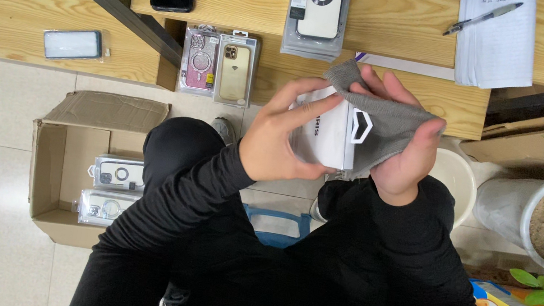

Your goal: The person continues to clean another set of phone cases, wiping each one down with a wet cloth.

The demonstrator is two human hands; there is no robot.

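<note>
Clearly a two-handed hold: white box in one hand, grey cloth in the other

Seated at the wooden desk, the person holds a white box up over the lap, between the body and the desk edge. The left hand grips it from the left side, thumb below and fingers curled over the top edge and closed on it, which keeps the printed face steady and turned upward. The right hand presses a grey cloth against the box's right side, its fingers together and wrapped around the fabric, fingertips poking above it. So the box sits clamped between both hands, the cloth covering its right edge. Packaged phone cases lean at the desk edge, and more lie in an open cardboard box on the floor
</note>
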